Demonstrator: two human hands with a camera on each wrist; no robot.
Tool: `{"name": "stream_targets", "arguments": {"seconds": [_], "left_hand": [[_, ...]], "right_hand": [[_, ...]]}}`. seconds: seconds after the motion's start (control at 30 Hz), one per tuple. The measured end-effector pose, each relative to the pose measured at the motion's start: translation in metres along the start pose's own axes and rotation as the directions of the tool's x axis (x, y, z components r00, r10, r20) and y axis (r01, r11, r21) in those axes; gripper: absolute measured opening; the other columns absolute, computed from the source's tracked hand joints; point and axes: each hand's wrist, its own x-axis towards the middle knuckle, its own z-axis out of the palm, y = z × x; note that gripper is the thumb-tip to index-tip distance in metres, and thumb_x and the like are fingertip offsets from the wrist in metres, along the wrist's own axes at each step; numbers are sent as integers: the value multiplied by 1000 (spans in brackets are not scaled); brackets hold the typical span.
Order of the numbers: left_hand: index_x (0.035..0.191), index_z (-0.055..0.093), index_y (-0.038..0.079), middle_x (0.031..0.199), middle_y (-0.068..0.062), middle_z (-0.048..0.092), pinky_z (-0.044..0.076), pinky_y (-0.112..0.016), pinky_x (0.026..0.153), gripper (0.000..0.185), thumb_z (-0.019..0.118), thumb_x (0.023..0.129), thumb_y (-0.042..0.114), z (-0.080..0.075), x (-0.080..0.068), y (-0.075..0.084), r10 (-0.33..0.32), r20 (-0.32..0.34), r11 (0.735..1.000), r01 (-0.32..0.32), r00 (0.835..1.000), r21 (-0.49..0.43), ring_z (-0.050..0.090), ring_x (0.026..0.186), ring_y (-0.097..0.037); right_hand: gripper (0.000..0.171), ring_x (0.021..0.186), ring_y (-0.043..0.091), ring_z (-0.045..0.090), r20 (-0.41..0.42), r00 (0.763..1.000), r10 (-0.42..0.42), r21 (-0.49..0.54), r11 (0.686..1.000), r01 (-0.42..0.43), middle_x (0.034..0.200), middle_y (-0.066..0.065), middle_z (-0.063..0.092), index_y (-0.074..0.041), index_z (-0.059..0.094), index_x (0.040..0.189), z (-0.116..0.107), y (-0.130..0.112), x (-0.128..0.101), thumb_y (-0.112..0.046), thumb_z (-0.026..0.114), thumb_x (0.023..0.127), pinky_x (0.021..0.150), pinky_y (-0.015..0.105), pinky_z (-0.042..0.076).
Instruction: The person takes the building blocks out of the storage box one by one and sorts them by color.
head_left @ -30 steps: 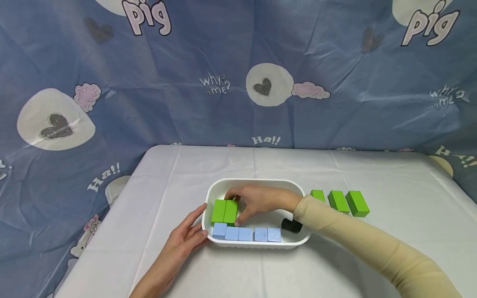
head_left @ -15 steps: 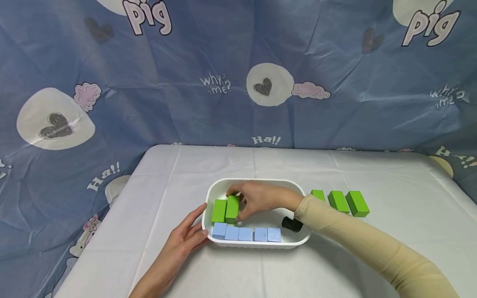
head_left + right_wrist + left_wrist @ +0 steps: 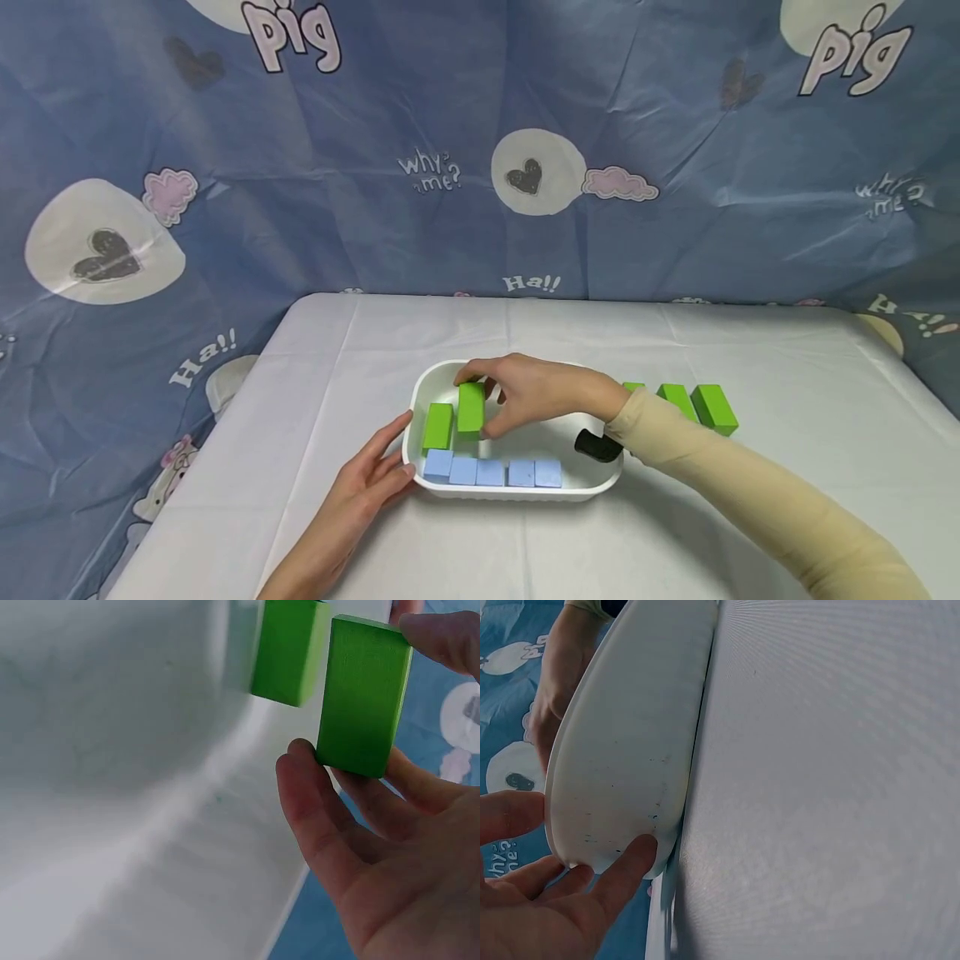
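My right hand (image 3: 528, 388) pinches a green block (image 3: 471, 410) by its two ends, thumb at the near end, over the white bin (image 3: 517, 493). In the right wrist view this green block (image 3: 364, 697) hangs between thumb and fingertips. A second green block (image 3: 438, 428) stays inside the bin at its left end. Several light blue blocks (image 3: 491, 472) line the bin's near wall. My left hand (image 3: 363, 483) rests against the bin's left end with fingers spread; the left wrist view has its fingertips on the bin's outer wall (image 3: 630, 750).
To the right of the bin, green blocks (image 3: 714, 409) stand on the white-covered table (image 3: 810, 433), partly hidden by my right sleeve (image 3: 720, 475). A black device (image 3: 597, 446) sits under my right wrist. Behind the table hangs a blue printed cloth (image 3: 420, 100).
My right hand has lifted the green block from beside the other one and moved it up and slightly right. The left hand has stayed at the bin's end.
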Motion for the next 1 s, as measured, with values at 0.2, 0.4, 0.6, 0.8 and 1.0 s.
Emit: {"name": "stream_targets", "arguments": {"seconds": [0.2, 0.4, 0.6, 0.8, 1.0], "left_hand": [[151, 37, 26, 143, -15, 49, 48, -29, 98, 62, 60, 97, 8, -1, 0, 0, 1, 1, 1000, -1, 1000, 3, 49, 129, -24], [152, 37, 25, 142, -16, 49, 48, -29, 98, 63, 60, 97, 7, -1, 0, 0, 11, 7, 1000, -11, 1000, 1, 49, 130, -25], [151, 37, 25, 143, -16, 49, 48, -29, 98, 63, 60, 96, 6, -1, 0, 0, 15, 6, 1000, -15, 1000, -3, 50, 129, -24], [151, 37, 26, 143, -16, 49, 48, -29, 98, 63, 62, 96, 8, -1, -1, 0, 11, 1, 1000, -11, 1000, -1, 50, 129, -24], [151, 37, 25, 143, -16, 48, 48, -29, 98, 63, 62, 96, 9, 0, 0, 0, 6, 2, 1000, -6, 1000, 3, 49, 129, -25]], "right_hand": [[62, 104, 9, 59, -24, 1000, -8, 6, 1000, 8, 118, -9, 58, -8, 52, 136, -8, -4, -12, -17, 71, 78, 88, 30, 53], [63, 108, 12, 58, -53, 998, -15, 52, 998, 18, 118, -4, 58, -7, 50, 136, -10, -3, -25, -12, 71, 77, 90, 31, 53], [62, 108, 12, 57, -104, 995, -10, 100, 995, 21, 114, -5, 58, -7, 51, 135, -12, -1, -38, -6, 68, 76, 89, 30, 54], [59, 107, 12, 57, -144, 990, -4, 90, 996, 17, 113, -6, 59, -14, 52, 132, -16, 0, -52, -7, 68, 76, 87, 31, 55], [60, 108, 11, 57, -169, 985, 15, 89, 996, 0, 114, -6, 59, -16, 52, 133, -19, 3, -65, -7, 68, 76, 87, 27, 54]]}}
